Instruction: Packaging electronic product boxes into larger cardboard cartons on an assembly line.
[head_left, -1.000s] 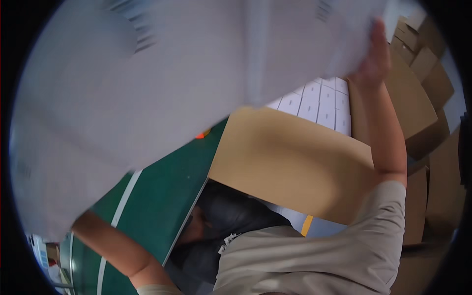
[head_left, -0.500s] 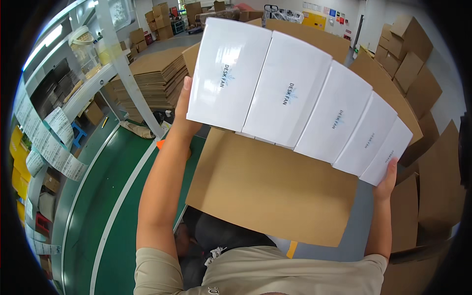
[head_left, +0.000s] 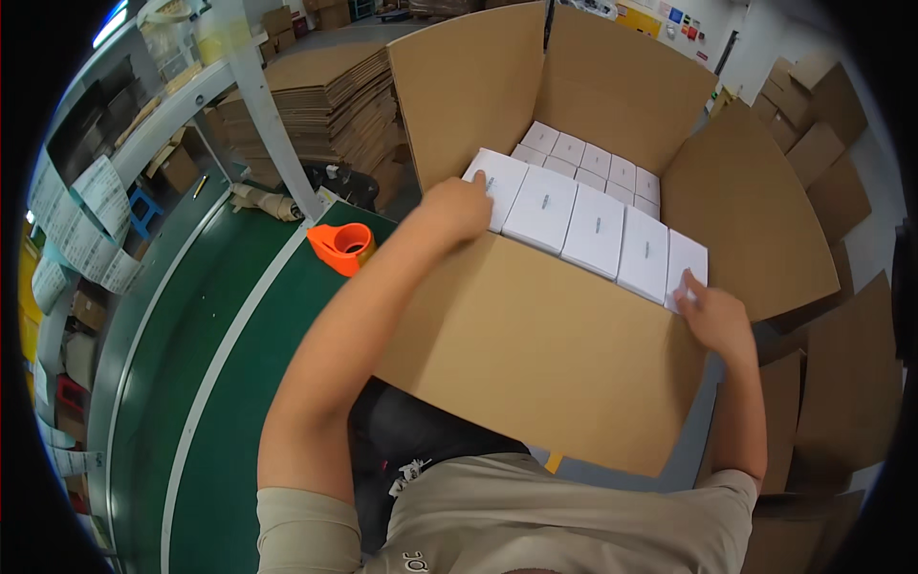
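A row of several white desk fan boxes [head_left: 593,228] sits at the near side of a large open carton [head_left: 535,354]. My left hand [head_left: 459,209] is on the left end of the row, its fingers on the end box. At the opposite end, my right hand [head_left: 715,314] grips the last box, with the thumb on its top face. The row is squeezed between both hands and tilts toward me. Behind it, more white boxes [head_left: 595,158] stand in rows inside the carton. The row's lower side is hidden by the carton's near flap.
The carton's flaps stand spread out on all sides. An orange tape dispenser [head_left: 342,247] lies on the green worktable [head_left: 249,364] to the left. A stack of flat cardboard [head_left: 330,105] is behind it. Folded cartons [head_left: 846,383] lean at the right, and a printed label strip [head_left: 86,225] hangs far left.
The row of white boxes has gone from raised in front of me down into the carton, between its flaps. Both hands moved down with it. The carton's inside and the tape dispenser now show.
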Demonstrator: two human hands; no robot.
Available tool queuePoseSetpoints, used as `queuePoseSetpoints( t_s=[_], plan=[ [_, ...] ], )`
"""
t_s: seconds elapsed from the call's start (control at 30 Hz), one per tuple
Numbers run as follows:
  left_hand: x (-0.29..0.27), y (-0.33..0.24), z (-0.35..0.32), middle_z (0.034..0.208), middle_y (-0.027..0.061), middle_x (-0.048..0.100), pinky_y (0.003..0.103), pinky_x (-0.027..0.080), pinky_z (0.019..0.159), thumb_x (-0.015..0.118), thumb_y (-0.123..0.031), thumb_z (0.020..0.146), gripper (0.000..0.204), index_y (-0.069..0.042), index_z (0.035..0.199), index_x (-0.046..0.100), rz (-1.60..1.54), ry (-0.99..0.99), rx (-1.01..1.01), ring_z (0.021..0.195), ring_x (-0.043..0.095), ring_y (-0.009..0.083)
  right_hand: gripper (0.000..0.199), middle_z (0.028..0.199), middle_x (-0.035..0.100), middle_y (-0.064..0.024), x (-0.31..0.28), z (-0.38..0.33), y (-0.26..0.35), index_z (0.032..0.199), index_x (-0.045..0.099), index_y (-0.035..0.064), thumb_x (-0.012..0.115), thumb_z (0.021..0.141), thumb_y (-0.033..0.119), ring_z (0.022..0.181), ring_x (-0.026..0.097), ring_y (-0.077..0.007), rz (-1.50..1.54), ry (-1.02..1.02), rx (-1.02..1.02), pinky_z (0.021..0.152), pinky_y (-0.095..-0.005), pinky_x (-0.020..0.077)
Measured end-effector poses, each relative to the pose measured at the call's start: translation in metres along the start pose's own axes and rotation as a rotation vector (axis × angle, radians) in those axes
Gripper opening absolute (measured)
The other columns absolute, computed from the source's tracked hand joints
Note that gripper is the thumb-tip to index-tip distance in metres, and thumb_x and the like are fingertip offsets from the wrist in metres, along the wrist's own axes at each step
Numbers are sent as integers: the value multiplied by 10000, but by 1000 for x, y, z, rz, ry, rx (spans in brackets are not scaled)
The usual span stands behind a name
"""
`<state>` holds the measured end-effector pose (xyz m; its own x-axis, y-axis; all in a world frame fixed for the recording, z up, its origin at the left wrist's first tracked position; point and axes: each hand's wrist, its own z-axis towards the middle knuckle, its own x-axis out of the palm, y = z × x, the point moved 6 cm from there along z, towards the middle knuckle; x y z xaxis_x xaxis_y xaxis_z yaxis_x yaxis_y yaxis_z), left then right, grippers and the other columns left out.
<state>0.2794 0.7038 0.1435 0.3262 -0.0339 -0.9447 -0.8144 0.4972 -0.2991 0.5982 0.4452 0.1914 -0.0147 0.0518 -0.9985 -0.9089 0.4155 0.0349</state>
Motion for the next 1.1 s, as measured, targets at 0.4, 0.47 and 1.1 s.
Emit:
queuePoseSetpoints(
  t_s=[0.4,0.47,1.1],
  plan=[
    [-26,-3,-109,1298,211,581,497,462,1020,636,-410,967,474,-40,1262,671,237,-480,417,1210,567,378,536,1020,760,-164,-14,188,28,1146,731,21,555,1015,510,954,718,-262,69,21,-319,836,-419,534],
    [-25,31,-133,1253,202,598,493,463,1015,665,-408,945,465,-46,1236,686,218,-635,414,1174,578,372,556,1036,761,-135,28,235,33,1167,724,24,549,1020,530,946,704,-255,293,186,-257,842,-404,529],
    [30,309,-486,1012,118,626,482,455,895,631,-337,877,253,-101,917,715,321,-754,-668,1027,599,310,696,1513,480,-129,69,169,406,1521,446,79,518,1028,566,1334,497,-286,525,665,-459,1088,-395,438]
  ],
)
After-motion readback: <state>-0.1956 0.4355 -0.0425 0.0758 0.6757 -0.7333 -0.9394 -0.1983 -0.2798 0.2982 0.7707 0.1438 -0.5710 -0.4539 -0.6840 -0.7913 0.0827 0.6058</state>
